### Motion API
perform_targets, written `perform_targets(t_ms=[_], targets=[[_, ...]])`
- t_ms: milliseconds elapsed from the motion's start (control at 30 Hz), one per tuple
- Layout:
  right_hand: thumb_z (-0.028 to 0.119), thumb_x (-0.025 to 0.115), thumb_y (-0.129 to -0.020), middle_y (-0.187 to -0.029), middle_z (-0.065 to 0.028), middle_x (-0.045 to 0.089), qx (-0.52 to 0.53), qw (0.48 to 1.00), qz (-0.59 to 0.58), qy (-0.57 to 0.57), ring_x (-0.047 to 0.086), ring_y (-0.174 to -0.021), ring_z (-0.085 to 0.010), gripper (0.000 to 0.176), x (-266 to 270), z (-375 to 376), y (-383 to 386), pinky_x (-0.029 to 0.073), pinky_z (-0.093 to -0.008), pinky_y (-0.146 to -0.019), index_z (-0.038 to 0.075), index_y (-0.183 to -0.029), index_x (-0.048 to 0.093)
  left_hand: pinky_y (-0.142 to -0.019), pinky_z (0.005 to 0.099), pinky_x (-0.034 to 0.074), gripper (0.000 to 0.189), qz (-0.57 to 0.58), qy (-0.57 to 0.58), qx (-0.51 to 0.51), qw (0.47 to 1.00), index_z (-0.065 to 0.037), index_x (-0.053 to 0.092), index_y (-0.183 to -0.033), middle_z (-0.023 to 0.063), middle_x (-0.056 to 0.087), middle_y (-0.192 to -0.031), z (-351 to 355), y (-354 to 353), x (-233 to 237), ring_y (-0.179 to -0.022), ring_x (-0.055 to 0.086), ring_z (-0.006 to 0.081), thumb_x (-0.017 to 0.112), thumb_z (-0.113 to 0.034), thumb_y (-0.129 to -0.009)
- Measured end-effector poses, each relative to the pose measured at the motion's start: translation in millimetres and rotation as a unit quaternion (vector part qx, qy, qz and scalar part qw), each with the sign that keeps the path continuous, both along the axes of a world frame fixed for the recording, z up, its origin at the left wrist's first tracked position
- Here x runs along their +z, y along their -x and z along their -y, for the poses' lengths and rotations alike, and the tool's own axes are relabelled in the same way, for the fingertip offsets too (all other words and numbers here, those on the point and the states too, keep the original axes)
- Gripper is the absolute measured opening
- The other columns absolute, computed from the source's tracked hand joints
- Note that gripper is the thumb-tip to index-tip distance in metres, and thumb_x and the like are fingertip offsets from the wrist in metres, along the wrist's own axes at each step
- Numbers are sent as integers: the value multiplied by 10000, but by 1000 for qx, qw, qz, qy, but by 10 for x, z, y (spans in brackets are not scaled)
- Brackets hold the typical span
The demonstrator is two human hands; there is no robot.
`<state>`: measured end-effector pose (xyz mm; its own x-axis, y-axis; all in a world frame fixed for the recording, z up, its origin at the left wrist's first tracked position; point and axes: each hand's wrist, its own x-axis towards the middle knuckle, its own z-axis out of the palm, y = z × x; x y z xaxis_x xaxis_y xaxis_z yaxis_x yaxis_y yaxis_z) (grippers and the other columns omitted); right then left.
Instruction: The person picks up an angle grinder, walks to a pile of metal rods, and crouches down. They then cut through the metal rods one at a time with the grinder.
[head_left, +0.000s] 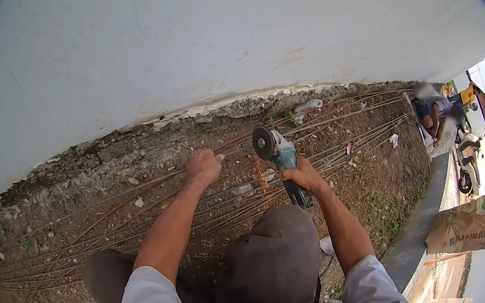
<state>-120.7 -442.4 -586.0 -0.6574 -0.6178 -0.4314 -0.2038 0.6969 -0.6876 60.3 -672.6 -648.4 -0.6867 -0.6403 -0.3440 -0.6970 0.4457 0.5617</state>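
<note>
My right hand (304, 177) is wrapped round the body of a teal and black angle grinder (286, 157), its dark disc (264, 142) facing up and left. Orange sparks (261, 174) show below the disc. To the left, my left hand (204, 166) is closed round a thin steel rod (135, 190), with the rod running out on both sides of the fist. More long, rusty rods (343, 155) lie in a loose bundle across the ground, under my arms and in front of my bent knees (270, 254).
A pale wall (226, 41) with a crumbling base rises just ahead. Plastic scraps (310, 105) and stones lie on the soil. To the right, another person (434, 110) crouches by the rods' far ends, near a scooter (468, 161) and a brown paper sack (462, 228).
</note>
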Motion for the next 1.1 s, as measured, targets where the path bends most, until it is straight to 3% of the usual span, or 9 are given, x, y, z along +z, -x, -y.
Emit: perform_targets(t_ms=[233,433,500,800,1100], targets=[[223,714,-661,-881,-124,636,4,1000,20,22,594,-787,-215,525,-2,-22,-8,489,-343,-726,-57,-1081,571,-791,508,514,456,1,-4,-1,1000,19,691,-874,197,681,-892,10,-2,40,-905,664,359,590,-420,-943],[221,714,-664,-867,-124,630,-12,1000,0,-15,587,-770,-218,475,230,91,-123,482,-340,-704,-51,-1028,578,-788,508,516,448,5,-5,-1,1000,14,694,-881,192,685,-900,-8,-14,85,-913,665,353,588,-417,-944],[221,712,-663,-868,-128,630,-26,998,56,20,586,-763,-218,450,297,118,-161,479,-343,-691,-50,-996,579,-784,508,516,447,5,-5,1,1000,13,695,-882,191,685,-896,-14,-20,95,-909,665,352,587,-415,-945],[206,715,-667,-778,-90,626,0,999,8,32,575,-692,-191,367,107,106,-31,472,-334,-649,-41,-916,609,-763,499,517,447,14,-20,2,1000,19,697,-882,187,679,-864,-22,-22,135,-874,668,342,593,-411,-945],[237,732,-660,-812,-136,634,-3,1000,-3,3,594,-731,-210,444,286,226,-105,486,-358,-664,-83,-938,601,-774,492,521,444,17,-15,1,1000,16,704,-904,183,687,-892,-26,-23,106,-899,669,348,602,-415,-937]])
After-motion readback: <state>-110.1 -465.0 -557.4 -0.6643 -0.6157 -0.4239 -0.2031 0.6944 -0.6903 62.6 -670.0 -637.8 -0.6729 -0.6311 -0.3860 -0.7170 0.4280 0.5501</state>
